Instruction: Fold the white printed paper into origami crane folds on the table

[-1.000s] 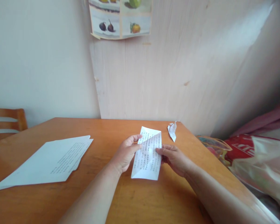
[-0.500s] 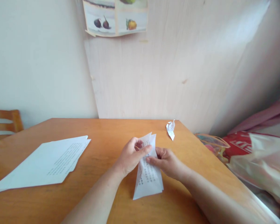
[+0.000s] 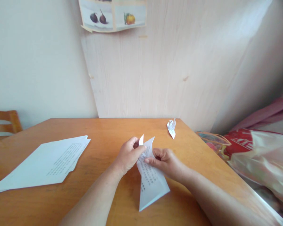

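Observation:
A folded sheet of printed paper (image 3: 153, 185) is held up over the wooden table, its wide end pointing toward me. My left hand (image 3: 130, 157) pinches its upper left part, thumb on the printed face and fingers behind. From the right, my right hand (image 3: 168, 163) grips the paper's other edge between thumb and curled fingers. Two pointed corners stick up apart at the top. The layers behind the thumbs are hidden.
Several printed sheets (image 3: 40, 163) lie stacked on the table (image 3: 103, 194) at left. A small folded paper figure (image 3: 171, 128) sits near the far right corner. Bags (image 3: 261, 153) stand beyond the right edge, and a wooden chair (image 3: 14, 121) is at far left.
The top corners of the folded paper have spread apart, and its lower end has swung to the right and toward me. Both hands keep their hold. The camera view has shifted slightly.

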`<action>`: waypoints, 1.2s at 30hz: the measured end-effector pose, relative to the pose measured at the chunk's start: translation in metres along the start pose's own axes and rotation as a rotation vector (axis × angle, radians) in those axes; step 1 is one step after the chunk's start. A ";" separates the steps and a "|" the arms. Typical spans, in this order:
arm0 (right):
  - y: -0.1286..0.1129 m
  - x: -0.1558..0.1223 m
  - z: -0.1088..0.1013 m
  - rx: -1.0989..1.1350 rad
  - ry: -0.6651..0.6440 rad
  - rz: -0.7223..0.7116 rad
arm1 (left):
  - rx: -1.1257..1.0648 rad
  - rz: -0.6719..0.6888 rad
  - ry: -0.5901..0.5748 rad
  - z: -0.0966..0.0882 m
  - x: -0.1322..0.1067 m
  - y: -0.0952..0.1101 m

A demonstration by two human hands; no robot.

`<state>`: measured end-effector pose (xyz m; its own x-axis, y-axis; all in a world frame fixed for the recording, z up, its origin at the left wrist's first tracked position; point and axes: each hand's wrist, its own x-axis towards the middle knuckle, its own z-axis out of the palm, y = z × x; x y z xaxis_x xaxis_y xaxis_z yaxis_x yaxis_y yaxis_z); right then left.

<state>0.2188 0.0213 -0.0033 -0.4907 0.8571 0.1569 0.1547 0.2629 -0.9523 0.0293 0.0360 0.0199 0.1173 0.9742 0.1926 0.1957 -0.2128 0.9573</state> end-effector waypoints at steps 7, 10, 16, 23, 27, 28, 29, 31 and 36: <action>0.004 0.009 -0.022 0.160 0.180 0.165 | -0.198 -0.163 0.035 -0.025 0.006 0.002; 0.007 0.012 -0.036 0.191 0.290 0.171 | -0.230 -0.191 0.050 -0.038 0.010 -0.003; 0.019 0.016 -0.058 0.150 0.415 0.172 | -0.325 -0.240 0.108 -0.052 0.020 -0.018; 0.022 0.018 -0.062 0.207 0.420 0.164 | -0.426 -0.245 0.098 -0.058 0.022 -0.015; 0.020 0.017 -0.061 0.199 0.430 0.149 | -0.442 -0.239 0.098 -0.057 0.022 -0.015; 0.019 0.017 -0.060 0.198 0.436 0.145 | -0.437 -0.239 0.100 -0.057 0.022 -0.016; 0.019 0.016 -0.060 0.197 0.439 0.145 | -0.427 -0.238 0.101 -0.057 0.022 -0.016; 0.018 0.015 -0.060 0.213 0.415 0.162 | -0.393 -0.234 0.114 -0.057 0.022 -0.016; 0.016 0.010 -0.064 0.313 0.199 0.280 | -0.439 -0.219 0.217 -0.070 0.027 -0.017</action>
<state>0.2710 0.0628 -0.0002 -0.2882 0.9524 -0.0994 -0.0237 -0.1109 -0.9935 -0.0393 0.0709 0.0235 -0.0937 0.9952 -0.0263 -0.2379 0.0032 0.9713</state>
